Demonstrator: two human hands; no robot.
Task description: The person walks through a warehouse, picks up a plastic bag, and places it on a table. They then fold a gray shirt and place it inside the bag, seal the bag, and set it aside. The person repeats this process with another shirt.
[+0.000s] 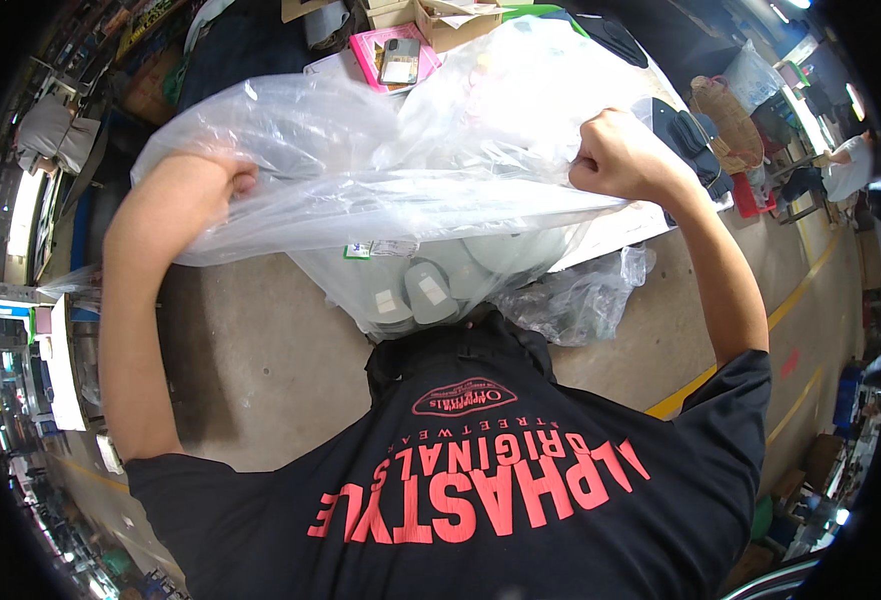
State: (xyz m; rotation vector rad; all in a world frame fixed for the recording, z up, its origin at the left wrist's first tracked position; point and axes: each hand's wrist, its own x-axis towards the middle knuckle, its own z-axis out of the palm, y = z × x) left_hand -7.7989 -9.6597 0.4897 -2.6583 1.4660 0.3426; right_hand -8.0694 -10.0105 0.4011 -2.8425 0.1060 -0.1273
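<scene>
A large clear plastic bag [360, 200] is stretched between my two hands, its upper edge pulled out wide. My left hand [205, 180] is closed on the bag's left side, partly behind the film. On the right, my right hand [615, 155] makes a fist around the bag's other side. Seen through the lower part of the bag are several dark, rounded, flat pieces [427, 285] with white labels. A green-and-white tag [357, 250] shows beside a label near the bag's middle. The film blurs what exactly the pieces are.
Beyond the bag, a phone [400, 62] lies on a pink-edged book or pad [368, 50], close to a cardboard box [455, 22]. Crumpled clear plastic [590, 295] hangs below the table's right side. A wicker basket [725, 125] stands farther right; people work at both sides.
</scene>
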